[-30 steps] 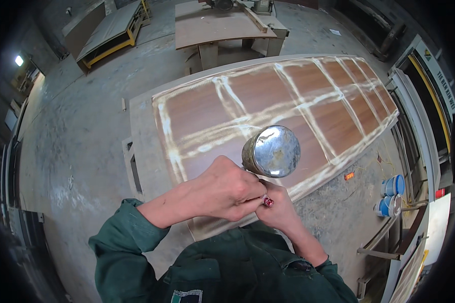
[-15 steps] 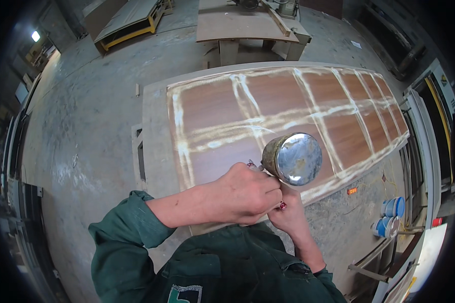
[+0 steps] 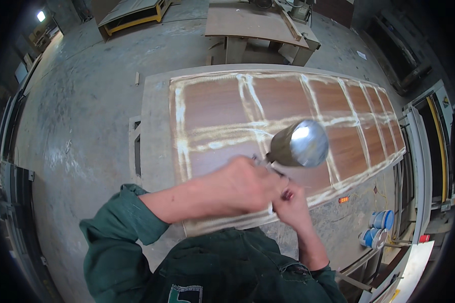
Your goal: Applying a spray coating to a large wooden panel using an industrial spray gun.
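Note:
A spray gun with a round metal cup (image 3: 299,144) is held in front of my body, above the near part of a large brown wooden panel (image 3: 212,105). The cup's shiny end leans away to the right. My left hand (image 3: 247,183), smeared by motion, is closed round the gun's body below the cup. Lower and to the right, my right hand (image 3: 293,208) has its fingers wrapped round the gun, beside a small dark red knob. Most of the gun's body is hidden by my hands. Pale bands form a grid over the panel.
A brown-topped workbench (image 3: 253,22) stands beyond the panel, with a yellow-framed table (image 3: 136,15) at the far left. On the floor to the right are blue-and-white buckets (image 3: 381,219) and a small orange-lit display (image 3: 343,200). Metal frames (image 3: 418,146) line the right side.
The cup has risen slightly and tilted further to the right. My left hand has blurred, and a little more of my right hand and the red knob shows. The whole view has shifted slightly.

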`<state>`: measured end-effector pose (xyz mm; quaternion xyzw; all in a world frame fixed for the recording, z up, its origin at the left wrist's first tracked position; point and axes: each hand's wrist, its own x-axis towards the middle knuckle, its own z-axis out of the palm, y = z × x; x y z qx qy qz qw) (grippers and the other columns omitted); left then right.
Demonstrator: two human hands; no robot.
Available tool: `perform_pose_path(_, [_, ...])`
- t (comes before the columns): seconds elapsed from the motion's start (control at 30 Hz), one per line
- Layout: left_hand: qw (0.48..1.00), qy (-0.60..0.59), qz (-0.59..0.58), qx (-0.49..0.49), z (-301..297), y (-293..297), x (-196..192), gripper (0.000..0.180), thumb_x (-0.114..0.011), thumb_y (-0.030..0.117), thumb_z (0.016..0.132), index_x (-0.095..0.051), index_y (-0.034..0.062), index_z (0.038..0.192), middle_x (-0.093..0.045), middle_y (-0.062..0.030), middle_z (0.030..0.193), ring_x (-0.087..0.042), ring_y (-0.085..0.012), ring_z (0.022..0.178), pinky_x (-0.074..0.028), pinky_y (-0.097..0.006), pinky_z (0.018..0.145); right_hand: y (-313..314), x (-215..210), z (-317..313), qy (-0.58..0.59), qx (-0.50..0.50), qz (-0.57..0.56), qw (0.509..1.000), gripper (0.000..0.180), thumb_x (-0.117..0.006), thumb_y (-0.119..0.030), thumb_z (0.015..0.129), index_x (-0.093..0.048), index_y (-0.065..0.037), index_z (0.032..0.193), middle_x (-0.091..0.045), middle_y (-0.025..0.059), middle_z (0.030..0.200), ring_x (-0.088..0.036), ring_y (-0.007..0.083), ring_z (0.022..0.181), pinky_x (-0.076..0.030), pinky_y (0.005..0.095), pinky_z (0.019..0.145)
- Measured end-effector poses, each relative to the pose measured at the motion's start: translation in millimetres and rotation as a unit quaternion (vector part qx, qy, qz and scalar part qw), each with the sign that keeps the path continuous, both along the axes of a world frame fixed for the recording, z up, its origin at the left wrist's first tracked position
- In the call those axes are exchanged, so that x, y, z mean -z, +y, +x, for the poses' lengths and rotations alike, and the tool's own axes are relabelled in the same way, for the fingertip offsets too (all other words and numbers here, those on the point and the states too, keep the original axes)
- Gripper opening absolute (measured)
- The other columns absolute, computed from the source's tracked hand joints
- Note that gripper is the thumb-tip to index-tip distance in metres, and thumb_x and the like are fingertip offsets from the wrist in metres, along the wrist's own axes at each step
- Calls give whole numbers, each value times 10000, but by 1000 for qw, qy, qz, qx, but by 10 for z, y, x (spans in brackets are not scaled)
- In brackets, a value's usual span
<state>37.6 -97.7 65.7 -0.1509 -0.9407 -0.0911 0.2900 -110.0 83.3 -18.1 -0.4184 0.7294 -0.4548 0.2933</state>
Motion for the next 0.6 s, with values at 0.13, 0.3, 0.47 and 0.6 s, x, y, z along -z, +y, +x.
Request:
perform_pose_path(0.13, [933, 42, 279, -222, 493, -663, 1012, 414, -719, 178, 916, -658, 14, 1291, -716, -152, 1158, -704, -357, 992, -568, -439, 879, -809, -442, -442, -71, 211, 0, 975, 283, -753, -293, 965, -660, -52, 849, -527, 3, 525, -448, 101, 363, -328, 299, 353])
perform_pose_path(0.3, [593, -52, 254, -763, 1808, -1023, 3477, 601, -474, 417, 1066, -520, -36, 1458, -494, -266, 1528, -425, -437, 1435, -287, -583, 1188, -1949, -687, -1286, 8, 216, -6, 976, 385, -708, -372, 1000, -601, -52, 815, -517, 1, 610, -419, 77, 389, -295, 290, 360])
perform_pose_path(0.47, [525, -137, 148, -827, 2104, -565, 4404, 669, -482, 434, 1056, -407, 7, 1566, -345, -207, 1668, -263, -397, 1563, -206, -650, 1203, -2935, -523, -1196, -48, 152, 40, 986, 290, -688, -317, 1019, -604, -62, 910, -492, -13, 688, -394, 62, 434, -291, 279, 384])
perform_pose_path(0.6, [491, -166, 195, -833, 1975, -546, 4316, 694, -514, 433, 1035, -388, 29, 1586, -334, -176, 1686, -254, -381, 1574, -199, -631, 1216, -3483, -340, -911, -81, 105, 88, 987, 315, -701, -331, 1016, -579, -75, 879, -500, -13, 693, -385, 65, 445, -294, 277, 396])
